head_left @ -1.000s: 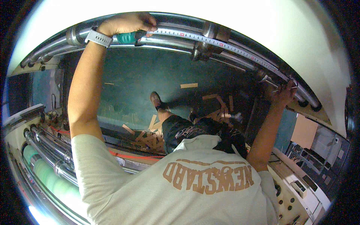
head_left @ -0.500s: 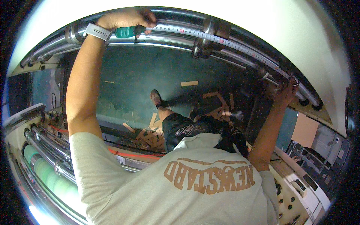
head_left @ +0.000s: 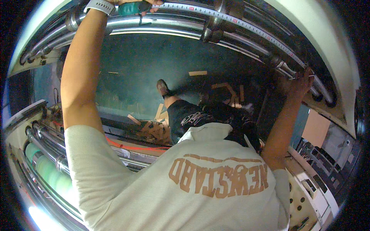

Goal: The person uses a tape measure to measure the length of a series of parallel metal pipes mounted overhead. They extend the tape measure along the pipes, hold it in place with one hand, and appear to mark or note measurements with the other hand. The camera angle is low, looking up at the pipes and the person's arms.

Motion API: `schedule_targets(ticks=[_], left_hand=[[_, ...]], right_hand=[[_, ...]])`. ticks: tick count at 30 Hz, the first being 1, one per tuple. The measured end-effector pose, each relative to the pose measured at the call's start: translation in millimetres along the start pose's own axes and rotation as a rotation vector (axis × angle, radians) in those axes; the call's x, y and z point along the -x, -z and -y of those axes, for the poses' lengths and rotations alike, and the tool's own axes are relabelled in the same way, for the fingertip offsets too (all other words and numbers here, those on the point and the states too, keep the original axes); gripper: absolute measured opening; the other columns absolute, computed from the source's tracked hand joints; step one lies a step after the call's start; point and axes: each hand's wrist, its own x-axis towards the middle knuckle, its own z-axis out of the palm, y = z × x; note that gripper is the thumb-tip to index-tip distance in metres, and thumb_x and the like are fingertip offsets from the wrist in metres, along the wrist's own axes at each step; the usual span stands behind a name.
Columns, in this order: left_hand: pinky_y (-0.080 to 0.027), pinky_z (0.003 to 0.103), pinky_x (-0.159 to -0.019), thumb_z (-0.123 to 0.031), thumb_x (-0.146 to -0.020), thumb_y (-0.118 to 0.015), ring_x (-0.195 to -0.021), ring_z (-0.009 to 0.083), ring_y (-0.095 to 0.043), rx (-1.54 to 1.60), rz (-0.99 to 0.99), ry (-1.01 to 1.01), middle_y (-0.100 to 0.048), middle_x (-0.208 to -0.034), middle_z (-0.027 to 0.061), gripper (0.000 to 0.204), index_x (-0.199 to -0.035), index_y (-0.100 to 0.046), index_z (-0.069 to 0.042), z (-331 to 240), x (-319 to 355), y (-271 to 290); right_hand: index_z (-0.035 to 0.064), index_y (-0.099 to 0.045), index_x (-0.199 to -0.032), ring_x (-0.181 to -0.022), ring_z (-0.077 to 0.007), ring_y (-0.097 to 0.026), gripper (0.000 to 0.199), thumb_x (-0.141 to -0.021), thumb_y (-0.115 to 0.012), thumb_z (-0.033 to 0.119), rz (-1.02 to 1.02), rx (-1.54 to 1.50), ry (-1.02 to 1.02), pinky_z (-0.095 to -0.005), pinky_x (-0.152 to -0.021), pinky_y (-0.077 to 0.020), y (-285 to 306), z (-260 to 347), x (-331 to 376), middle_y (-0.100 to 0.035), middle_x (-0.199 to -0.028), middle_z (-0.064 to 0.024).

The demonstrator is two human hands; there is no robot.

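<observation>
A tape measure with a green case (head_left: 131, 8) is gripped by my left hand (head_left: 154, 4) at the top edge, where the frame cuts part of the hand off. From the case a white tape blade (head_left: 254, 29) runs out to the right, stretched along a long machine roller. At its far right end my right hand (head_left: 302, 81) is closed at the blade's tip, beside the roller ends. The fingers there are dark and partly hidden. A black strap (head_left: 145, 24) dangles below the case. My left wrist wears a light grey watch band (head_left: 101, 6).
Shiny metal rods (head_left: 162, 25) with dark collars (head_left: 212, 25) cross in front of me. Brown cardboard strips (head_left: 156, 129) lie scattered on the dark green floor (head_left: 131, 57) around my feet. Behind my left side are rollers with a green cylinder (head_left: 50, 169) and orange cables (head_left: 131, 146).
The rods, tape and both hands sit differently in the picture as the view has shifted; my left hand is now partly cut off at the top. The tape stays stretched between my hands.
</observation>
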Motion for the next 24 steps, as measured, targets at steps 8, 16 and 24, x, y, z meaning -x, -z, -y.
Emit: schedule_targets(ticks=[8,16,24], left_hand=[[-0.042,0.027,-0.071,-0.026,-0.08,-0.056,-0.076,0.0141,-0.052,-0.33,-0.041,0.047,-0.059,-0.082,0.0062,0.028,-0.087,-0.059,0.001,-26.1,-13.6,-13.8],[-0.042,0.026,-0.067,-0.025,-0.08,-0.054,-0.071,0.0129,-0.051,-0.295,-0.04,0.057,-0.058,-0.077,0.0037,0.025,-0.086,-0.057,0.0,-34.6,-15.0,-32.2],[-0.043,0.027,-0.068,-0.024,-0.082,-0.053,-0.071,0.0147,-0.054,-0.155,-0.03,0.064,-0.059,-0.078,0.0063,0.024,-0.083,-0.058,-0.001,-44.5,-14.3,-41.3]], right_hand=[[0.0012,-0.04,-0.12,-0.098,-0.0298,-0.052,0.054,-0.072,-0.061,0.014,0.016,0.591,0.461,-0.0437,-0.095,-0.0301,11.0,-11.0,-0.3,-0.056,-0.105,-0.016],[0.0087,-0.05,-0.098,-0.084,-0.0215,-0.053,0.028,-0.076,-0.062,0.021,-0.18,-1.094,-0.701,-0.0348,-0.076,-0.0411,19.0,74.8,-1.3,-0.056,-0.09,-0.009],[0.0083,-0.051,-0.093,-0.071,-0.0173,-0.05,0.024,-0.079,-0.058,0.027,-0.154,-1.011,-0.661,-0.0301,-0.059,-0.041,17.6,56.8,-0.9,-0.054,-0.083,-0.0052]])
